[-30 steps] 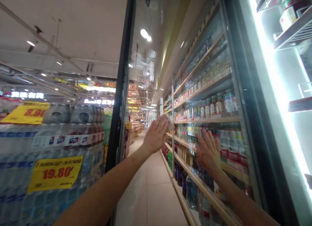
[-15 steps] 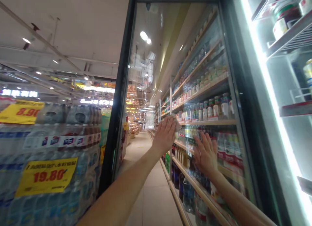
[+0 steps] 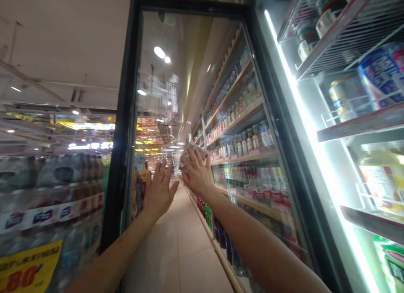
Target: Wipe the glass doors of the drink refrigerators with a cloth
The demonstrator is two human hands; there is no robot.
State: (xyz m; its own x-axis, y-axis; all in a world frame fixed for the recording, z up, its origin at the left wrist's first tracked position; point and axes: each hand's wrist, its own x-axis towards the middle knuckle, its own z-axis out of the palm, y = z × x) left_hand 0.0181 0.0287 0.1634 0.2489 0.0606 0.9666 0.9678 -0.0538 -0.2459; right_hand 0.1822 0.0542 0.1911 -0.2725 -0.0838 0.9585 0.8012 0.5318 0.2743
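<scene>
In front of me the glass door [image 3: 176,91] of a cooler stands open in its dark frame. My right hand [image 3: 199,175] presses a pale, patterned cloth [image 3: 186,150] against the pane near its middle, fingers spread over it. Part of the cloth sticks out past the fingertips. To the left of it, my left hand [image 3: 159,192] has its fingers stretched out and apart, palm toward the glass, with nothing in it. Whether that palm touches the pane I cannot tell. Shelves of bottles [image 3: 249,143] show in the glass.
On the right is the lit cooler with wire shelves [image 3: 334,36], holding jars, a blue package [image 3: 381,74] and bottles of yellow drink [image 3: 381,175]. Stacked packs of bottles [image 3: 59,192] with a yellow price sign [image 3: 31,265] stand at the left, beside the door's edge.
The cloth has passed from my left hand to my right hand. My right hand has moved left on the pane, and my left hand is now empty, left of it. The view has turned right.
</scene>
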